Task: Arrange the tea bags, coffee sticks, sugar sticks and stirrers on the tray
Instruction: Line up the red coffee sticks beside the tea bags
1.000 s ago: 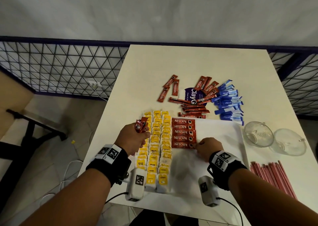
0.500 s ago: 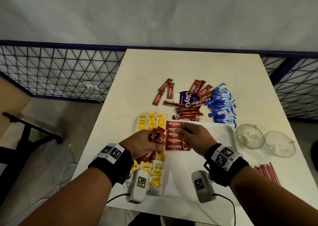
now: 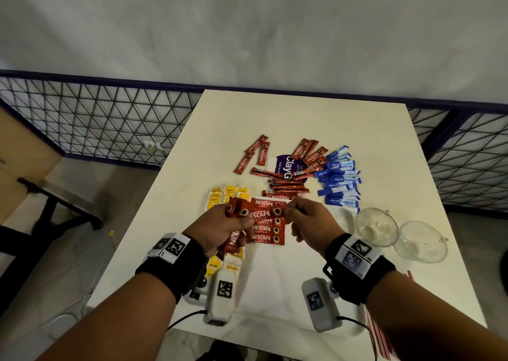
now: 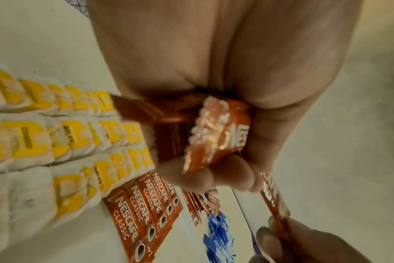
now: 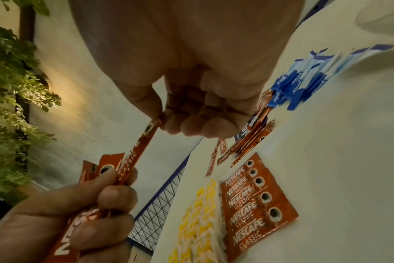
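A mesh fence [image 3: 90, 129] is standing left of the white counter [image 3: 302, 124]. The left hand [image 3: 220, 228] is gripping a bundle of coffee sticks [image 3: 236, 215] above the tea bags [image 3: 220, 195]. The right hand [image 3: 310, 220] is pinching one stick [image 5: 135, 154] over the tray [image 3: 275, 278]. Glass cups [image 3: 398, 237] are sitting at the right.
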The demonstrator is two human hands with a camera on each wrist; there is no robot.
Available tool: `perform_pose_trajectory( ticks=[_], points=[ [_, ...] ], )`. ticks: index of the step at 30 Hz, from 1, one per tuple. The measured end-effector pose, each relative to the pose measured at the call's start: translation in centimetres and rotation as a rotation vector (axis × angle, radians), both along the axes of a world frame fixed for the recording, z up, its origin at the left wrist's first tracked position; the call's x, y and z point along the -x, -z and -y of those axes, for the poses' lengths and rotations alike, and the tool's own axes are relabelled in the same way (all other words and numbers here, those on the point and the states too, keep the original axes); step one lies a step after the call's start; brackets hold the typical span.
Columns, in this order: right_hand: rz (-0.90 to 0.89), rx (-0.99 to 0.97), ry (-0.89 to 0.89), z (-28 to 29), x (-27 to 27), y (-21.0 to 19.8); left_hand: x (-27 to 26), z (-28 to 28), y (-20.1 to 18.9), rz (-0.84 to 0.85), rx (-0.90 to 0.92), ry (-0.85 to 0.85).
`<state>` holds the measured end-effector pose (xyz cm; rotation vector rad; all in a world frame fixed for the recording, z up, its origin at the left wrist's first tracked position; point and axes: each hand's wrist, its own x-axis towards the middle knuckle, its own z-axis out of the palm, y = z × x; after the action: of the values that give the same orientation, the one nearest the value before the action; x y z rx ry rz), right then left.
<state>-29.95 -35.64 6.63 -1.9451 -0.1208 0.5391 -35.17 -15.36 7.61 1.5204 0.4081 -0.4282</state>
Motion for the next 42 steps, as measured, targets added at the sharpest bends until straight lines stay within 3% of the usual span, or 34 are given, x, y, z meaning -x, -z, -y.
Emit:
perform_pose_trajectory(
  ticks=[3,8,16,26,42],
  points=[
    [0.044,-0.012,0.001,0.3,0.2,0.3,0.2,0.3,0.2,-0.004,0.010,-0.024],
    [-0.062,0.087,0.126,1.4,0.0,2.7,0.0,-1.9,1.4,-0.033,-0.065,-0.164],
    [-0.290,0.328,0.054,0.7,2.5,7.3,1.3,-5.0,3.2,-0.099,-0.146,-0.081],
    [-0.228,0.592,0.068,-1.5,2.4,8.7,2.0,-7.1,3.2,-0.108,-0.153,-0.051],
    [-0.262,0.642,0.107,-2.0,1.7,9.9,1.9,-7.3,3.1,-0.120,-0.157,-0.033]
  ],
)
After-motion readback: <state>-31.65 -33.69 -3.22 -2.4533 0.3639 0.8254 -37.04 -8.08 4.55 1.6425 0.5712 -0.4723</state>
